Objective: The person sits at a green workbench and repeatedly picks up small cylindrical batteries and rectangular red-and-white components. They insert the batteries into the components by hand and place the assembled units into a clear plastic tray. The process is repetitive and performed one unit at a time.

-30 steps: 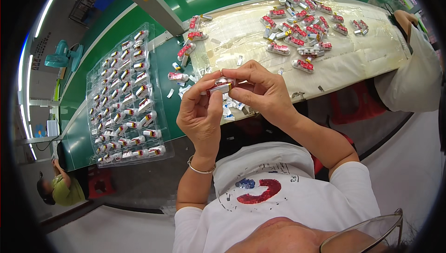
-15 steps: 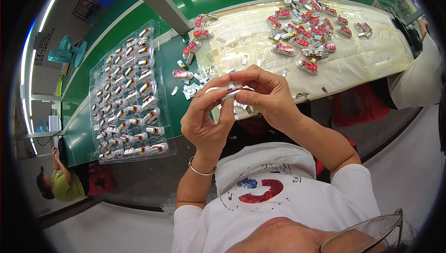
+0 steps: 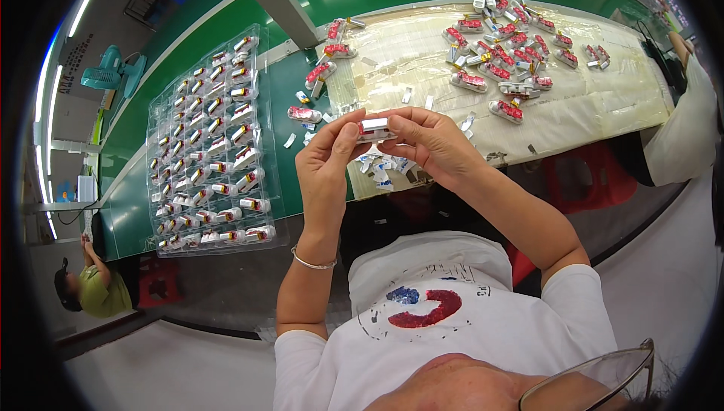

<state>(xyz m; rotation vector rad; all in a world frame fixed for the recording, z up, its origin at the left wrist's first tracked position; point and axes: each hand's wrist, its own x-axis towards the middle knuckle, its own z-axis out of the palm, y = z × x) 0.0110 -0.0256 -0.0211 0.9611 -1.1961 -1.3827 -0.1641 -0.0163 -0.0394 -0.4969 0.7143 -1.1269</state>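
And there it is: the small case [image 3: 373, 131] has come level, its pale face showing, where half a second ago it was tilted and half buried in fingers. The left hand [image 3: 323, 156] pinches one end between thumb and fingers; the right hand [image 3: 437, 143] has the other end, so neither has let go. To my eye that turn means the piece is under control and squared up in the grip, the handling not yet finished.

It's up in the air over the near edge of the tabletop [image 3: 285, 94]. Just below and beyond, white scraps [image 3: 383, 164] litter that edge. On the left stretch, a clear tray [image 3: 263, 113] reaches the near edge, rows filled with similar pieces. Between tray and hands, loose cases [image 3: 320, 73] lie by the left edge of a yellowish sheet [image 3: 407, 49]. Farther over, toward the tabletop's far right, there's a whole heap [image 3: 504, 55] of them, untouched. Away past the tray, beyond the tabletop, stands a teal fan [image 3: 109, 72].
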